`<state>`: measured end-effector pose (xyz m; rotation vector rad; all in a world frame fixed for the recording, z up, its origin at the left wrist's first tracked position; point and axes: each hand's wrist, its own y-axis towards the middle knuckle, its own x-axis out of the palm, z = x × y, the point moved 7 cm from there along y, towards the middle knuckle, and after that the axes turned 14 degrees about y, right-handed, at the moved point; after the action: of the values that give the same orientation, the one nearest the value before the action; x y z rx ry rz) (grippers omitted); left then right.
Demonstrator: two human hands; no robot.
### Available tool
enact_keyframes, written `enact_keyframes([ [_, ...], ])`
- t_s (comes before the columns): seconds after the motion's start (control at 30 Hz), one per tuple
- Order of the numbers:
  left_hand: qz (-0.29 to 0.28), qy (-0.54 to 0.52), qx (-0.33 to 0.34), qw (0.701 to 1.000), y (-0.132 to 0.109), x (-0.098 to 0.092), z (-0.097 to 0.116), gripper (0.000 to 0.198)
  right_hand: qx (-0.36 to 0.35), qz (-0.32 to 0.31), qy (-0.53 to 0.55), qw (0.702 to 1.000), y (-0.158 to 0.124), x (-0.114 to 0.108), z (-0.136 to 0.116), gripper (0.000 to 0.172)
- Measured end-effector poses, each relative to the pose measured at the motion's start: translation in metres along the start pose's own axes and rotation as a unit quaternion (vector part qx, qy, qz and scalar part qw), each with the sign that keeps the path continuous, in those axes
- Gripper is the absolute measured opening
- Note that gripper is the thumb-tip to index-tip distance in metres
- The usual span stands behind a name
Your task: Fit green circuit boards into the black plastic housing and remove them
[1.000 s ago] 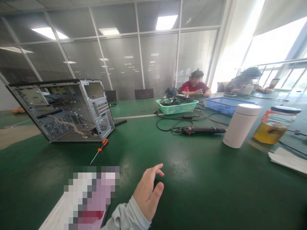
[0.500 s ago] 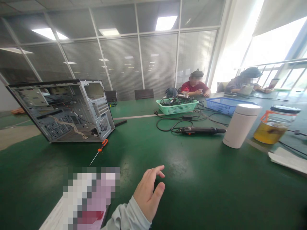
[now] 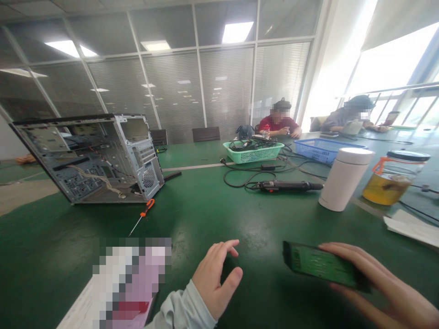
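From the lower right, my right hand (image 3: 384,278) reaches in, closed around a flat, dark-edged green circuit board (image 3: 318,261). The board is tilted above the green table and somewhat blurred; my thumb is below it and my fingers lie along its upper edge. My left hand (image 3: 217,276) is open, thumb apart from the loosely bent fingers, with nothing in it. It rests at the table's near middle, right of a blurred-out stack with white and pink parts (image 3: 137,283).
An open computer case (image 3: 103,160) stands at left, with an orange-handled screwdriver (image 3: 147,208) before it. A black electric screwdriver (image 3: 288,186), white bottle (image 3: 345,180) and jar (image 3: 394,178) stand or lie at right. Behind are a green basket (image 3: 255,155), a blue basket (image 3: 318,153) and two people.
My right hand has come into view from the right, holding the circuit board. My left hand has shifted slightly right, still open.
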<state>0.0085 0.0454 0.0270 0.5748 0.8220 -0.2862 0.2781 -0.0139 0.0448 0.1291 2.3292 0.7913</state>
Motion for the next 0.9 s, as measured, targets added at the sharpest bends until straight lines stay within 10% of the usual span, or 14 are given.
enact_keyframes([
  [0.23, 0.032, 0.028, 0.006, 0.999, -0.001, 0.0, 0.0, 0.074, 0.004, -0.124, 0.102, 0.987, 0.052, 0.081, -0.05, 0.038],
  [0.43, 0.056, 0.015, -0.067, 0.996, 0.007, -0.008, -0.015, 0.039, 0.119, -0.11, 0.304, 0.939, 0.058, 0.117, -0.033, 0.041],
  [0.73, 0.034, -0.124, -0.191, 0.973, 0.003, 0.0, -0.033, 0.042, 0.345, -0.133, 0.512, 0.775, 0.038, 0.145, -0.011, 0.069],
  [0.9, -0.006, -0.1, -0.187, 0.977, 0.005, 0.002, -0.029, 0.05, 0.535, -0.153, 0.533, 0.637, 0.022, 0.154, -0.013, 0.048],
])
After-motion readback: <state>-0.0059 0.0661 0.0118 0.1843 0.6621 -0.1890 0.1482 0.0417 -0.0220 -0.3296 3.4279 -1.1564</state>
